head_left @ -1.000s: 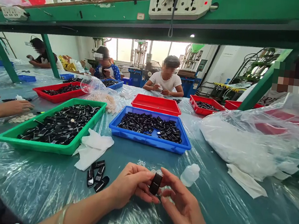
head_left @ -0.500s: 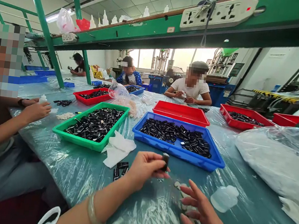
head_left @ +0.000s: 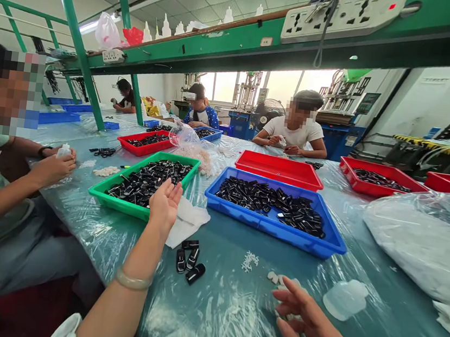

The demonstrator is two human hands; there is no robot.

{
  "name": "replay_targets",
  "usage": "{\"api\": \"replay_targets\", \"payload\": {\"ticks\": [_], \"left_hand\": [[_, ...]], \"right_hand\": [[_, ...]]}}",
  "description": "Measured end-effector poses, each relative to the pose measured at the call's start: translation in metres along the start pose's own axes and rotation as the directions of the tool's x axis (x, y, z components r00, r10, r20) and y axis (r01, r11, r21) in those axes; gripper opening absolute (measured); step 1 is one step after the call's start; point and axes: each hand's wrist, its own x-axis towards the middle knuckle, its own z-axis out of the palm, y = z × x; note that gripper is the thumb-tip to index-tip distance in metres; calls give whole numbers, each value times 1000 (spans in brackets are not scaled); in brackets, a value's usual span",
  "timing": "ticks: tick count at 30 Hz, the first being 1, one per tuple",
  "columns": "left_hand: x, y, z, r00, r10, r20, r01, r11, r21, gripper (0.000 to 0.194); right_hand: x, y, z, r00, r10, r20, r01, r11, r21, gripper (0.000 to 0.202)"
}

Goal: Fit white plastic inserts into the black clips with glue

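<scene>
My left hand [head_left: 165,205] is at the near right corner of the green tray [head_left: 96,195], its fingers stretched out and open, with nothing visible in it. The tray is heaped with small black plastic pieces [head_left: 148,178]. Below that hand, several similar black pieces [head_left: 195,273] lie loose on the table, beside a crumpled white cloth [head_left: 189,221]. My right hand [head_left: 312,327] hovers open over a small group of whitish pieces [head_left: 275,277], partly covering them. A small heap of tiny white bits [head_left: 250,261] lies left of it. No object shows between its fingers.
A blue tray [head_left: 266,229] of black pieces stands ahead, with a red tray [head_left: 280,164] behind it. On the right are a translucent bottle [head_left: 345,299] and a large plastic bag [head_left: 417,241]. A co-worker's hands [head_left: 57,164] hold a bottle at left. A green shelf beam [head_left: 224,42] crosses overhead.
My left hand has let go of a black piece, which now lies with the loose ones, and has moved left to the green tray. My right hand has hardly moved.
</scene>
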Motion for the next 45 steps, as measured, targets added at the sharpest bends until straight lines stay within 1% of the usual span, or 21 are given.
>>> {"api": "replay_targets", "payload": {"ticks": [2,4,6,8,10,14,16,18,20,22,25,27,29,30,31,32,34,36,37,40,45], "left_hand": [[-5,-2,1,993,-9,119,-11,985,170,15],[-11,-3,-1,959,-77,274,-33,927,375,19],[-15,-4,-4,890,-200,411,-82,815,573,15],[-16,-4,-9,817,-314,483,-160,681,715,14],[-16,-3,-13,771,-384,508,-249,553,795,17],[-16,-4,-15,722,-475,503,-372,347,861,16],[-17,-5,-14,709,-509,488,-401,278,873,14],[-17,-7,-14,702,-525,480,-419,241,876,13],[-17,-7,-14,701,-517,492,-432,241,869,14],[-17,-7,-12,702,-488,519,-441,274,855,16],[-26,-8,-2,694,-444,568,-425,385,820,14],[-41,-10,8,667,-445,597,-385,480,788,13],[-62,-14,18,614,-475,631,-342,561,754,18],[-73,-16,23,575,-492,654,-305,613,729,20],[-84,-18,26,522,-518,677,-182,708,682,24],[-94,-21,29,463,-551,695,-77,755,651,27],[-110,-25,32,367,-602,709,35,771,636,29],[-120,-28,32,280,-634,721,85,764,639,29],[-122,-29,32,248,-644,724,100,760,642,29],[-124,-31,32,193,-660,726,140,751,645,31],[-124,-33,32,178,-672,719,200,740,642,34]], "right_hand": [[0,-2,0,1000,3,4,-3,1000,-10,48],[0,-5,-1,1000,19,9,-18,999,-28,46],[0,-7,-2,1000,21,21,-20,999,-42,44],[-1,-9,-3,1000,1,29,0,999,-45,43],[-2,-9,-4,999,-7,36,8,999,-44,43],[-4,-8,-3,998,13,56,-11,999,-35,40],[-4,-8,-2,997,24,74,-22,999,-32,40],[-3,-8,-2,995,31,92,-29,999,-31,41],[-3,-9,-1,994,32,101,-29,999,-29,41],[-3,-11,-1,994,33,104,-30,999,-32,41],[-3,-16,-1,995,16,99,-12,999,-34,40],[-2,-18,-1,996,-2,91,4,1000,-24,40],[-2,-19,-1,996,-11,89,12,1000,-8,40],[-2,-20,-1,996,-13,91,13,1000,2,41],[-2,-21,0,995,-15,94,13,1000,16,42],[-3,-21,0,995,-15,97,12,999,30,44],[-3,-24,0,995,-13,99,7,998,58,48],[-4,-27,0,994,-15,105,8,998,67,52],[-4,-28,0,994,-19,110,12,998,65,52],[-3,-31,0,992,-40,118,33,998,62,49],[-4,-27,0,995,-61,81,56,997,56,44]]}}
